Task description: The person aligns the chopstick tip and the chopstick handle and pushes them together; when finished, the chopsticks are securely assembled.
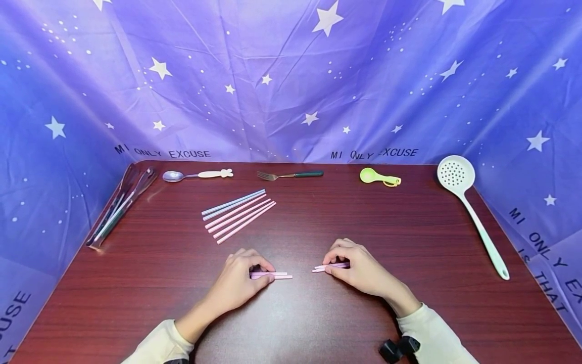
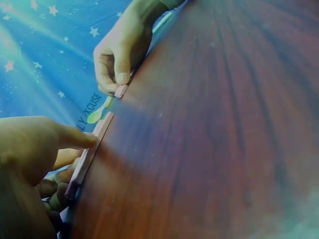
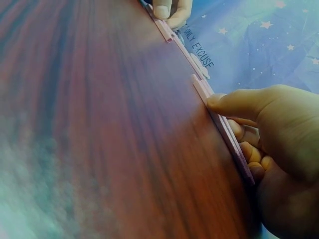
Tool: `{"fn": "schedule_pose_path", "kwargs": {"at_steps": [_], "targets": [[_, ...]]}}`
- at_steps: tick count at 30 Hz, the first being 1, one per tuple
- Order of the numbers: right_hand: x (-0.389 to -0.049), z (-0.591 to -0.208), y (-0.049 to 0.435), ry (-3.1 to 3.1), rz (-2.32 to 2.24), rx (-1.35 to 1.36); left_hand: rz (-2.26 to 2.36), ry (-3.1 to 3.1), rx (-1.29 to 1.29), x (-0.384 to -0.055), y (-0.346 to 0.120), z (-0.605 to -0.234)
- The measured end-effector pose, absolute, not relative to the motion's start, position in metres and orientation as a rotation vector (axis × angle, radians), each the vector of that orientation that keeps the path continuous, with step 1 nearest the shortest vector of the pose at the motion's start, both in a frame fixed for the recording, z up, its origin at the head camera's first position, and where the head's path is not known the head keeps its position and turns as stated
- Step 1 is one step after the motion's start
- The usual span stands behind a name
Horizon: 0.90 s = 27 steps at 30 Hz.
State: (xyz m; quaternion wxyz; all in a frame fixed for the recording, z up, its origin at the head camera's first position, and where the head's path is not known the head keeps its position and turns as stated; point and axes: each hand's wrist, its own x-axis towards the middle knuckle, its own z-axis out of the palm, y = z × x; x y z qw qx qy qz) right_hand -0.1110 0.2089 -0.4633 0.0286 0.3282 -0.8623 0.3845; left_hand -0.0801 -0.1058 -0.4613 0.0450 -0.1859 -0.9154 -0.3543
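Between thumb and fingers, my left hand (image 1: pixel 238 279) pinches a few pink straws (image 1: pixel 284 277) low over the table, their ends pointing right. My right hand (image 1: pixel 360 268) likewise pinches a small bunch of pink straws (image 1: pixel 337 265), ends pointing left. A short gap separates the two bunches in the head view. In the right wrist view the thumb presses along the top of the pink straws (image 3: pixel 219 119). Beyond my left hand lie two blue straws (image 1: pixel 233 202) and several pink straws (image 1: pixel 239 215), slanting side by side. My palms partly hide the held straws.
Along the back edge lie a spoon (image 1: pixel 213 174) with a cream handle, a fork (image 1: pixel 309 173) and green measuring spoons (image 1: pixel 370 175). A white skimmer (image 1: pixel 477 218) lies at right, a clear pouch with utensils (image 1: pixel 119 207) at left. Star-patterned cloth (image 1: pixel 291 76) encloses the dark red table (image 1: pixel 291 323).
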Motion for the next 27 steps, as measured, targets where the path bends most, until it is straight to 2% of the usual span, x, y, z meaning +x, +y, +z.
{"fn": "schedule_pose_path", "kwargs": {"at_steps": [27], "targets": [[-0.1117,-0.4653,0.2083,-2.611,1.224,0.994,-1.120,-2.787,-0.530,-0.0820,-0.1037,-0.4566]]}}
